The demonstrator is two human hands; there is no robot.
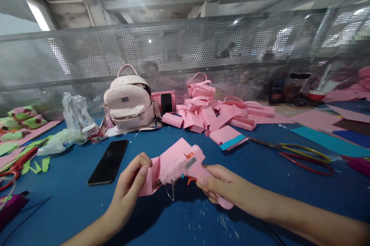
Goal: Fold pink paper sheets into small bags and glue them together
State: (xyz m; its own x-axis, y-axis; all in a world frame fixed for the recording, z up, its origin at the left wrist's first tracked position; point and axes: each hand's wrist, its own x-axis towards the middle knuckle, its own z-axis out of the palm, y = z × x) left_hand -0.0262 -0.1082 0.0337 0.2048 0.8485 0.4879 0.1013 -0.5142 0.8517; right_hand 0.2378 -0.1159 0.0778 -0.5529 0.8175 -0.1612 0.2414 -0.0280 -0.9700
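Note:
My right hand (215, 182) is wrapped around the handle of a pink hot glue gun (177, 167) with an orange trigger. Its nozzle points left, against a folded piece of pink paper (175, 150). Pinched between the thumb and fingers of my left hand (134, 178) is the left end of that paper. The nozzle tip lies close to the fold, partly hidden by the paper. A thin wire stand hangs under the gun. Beyond my hands is a pile of folded pink paper pieces (206, 113).
A black phone (108, 163) lies left on the blue table (185, 223). Behind it stand a cream backpack (128, 101) and a plastic bag (75, 113). Yellow-and-red-handled scissors (303, 155) lie right, near blue paper strips (332, 142). Red scissors (26, 161) are at far left.

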